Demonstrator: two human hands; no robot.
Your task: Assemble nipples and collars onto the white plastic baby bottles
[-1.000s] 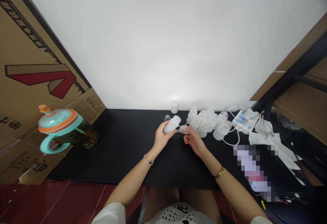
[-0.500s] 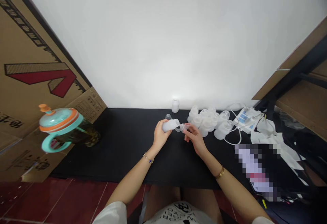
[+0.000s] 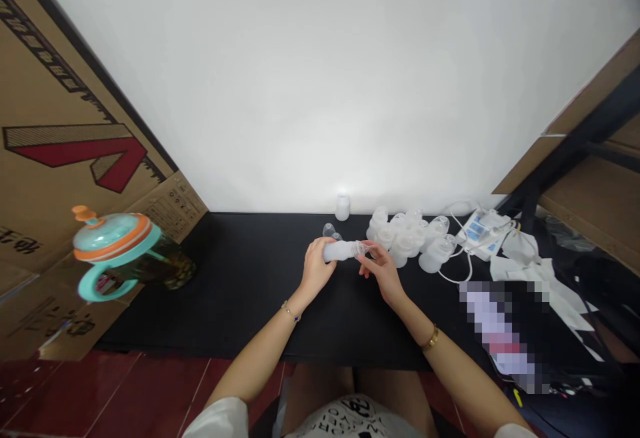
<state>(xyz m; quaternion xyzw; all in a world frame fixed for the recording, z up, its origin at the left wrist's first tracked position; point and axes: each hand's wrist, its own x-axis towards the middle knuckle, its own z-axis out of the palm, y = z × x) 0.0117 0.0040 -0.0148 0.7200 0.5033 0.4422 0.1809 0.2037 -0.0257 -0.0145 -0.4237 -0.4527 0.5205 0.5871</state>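
Observation:
My left hand (image 3: 317, 267) is wrapped round a small frosted white bottle (image 3: 338, 251), tilted on its side with its mouth to the right. Pinched in the fingers of my right hand (image 3: 381, 267) is a clear cap (image 3: 359, 248), which meets the bottle's mouth. Just behind the held bottle lie a couple of clear caps (image 3: 329, 229) on the black table (image 3: 240, 278). To the right of my right hand stands a cluster of several similar capped bottles (image 3: 404, 246).
One white bottle (image 3: 343, 207) stands alone by the wall. At the left are a large jug (image 3: 120, 241) with a teal and orange lid and a cardboard box (image 3: 60, 105). On the right lie a power strip (image 3: 483, 231) with cables, white papers (image 3: 530, 265) and a blurred-out device (image 3: 500, 331).
The bottle in my left hand has tipped level and moved right, so its mouth now meets the clear cap in my right hand. Earlier there was a gap between them.

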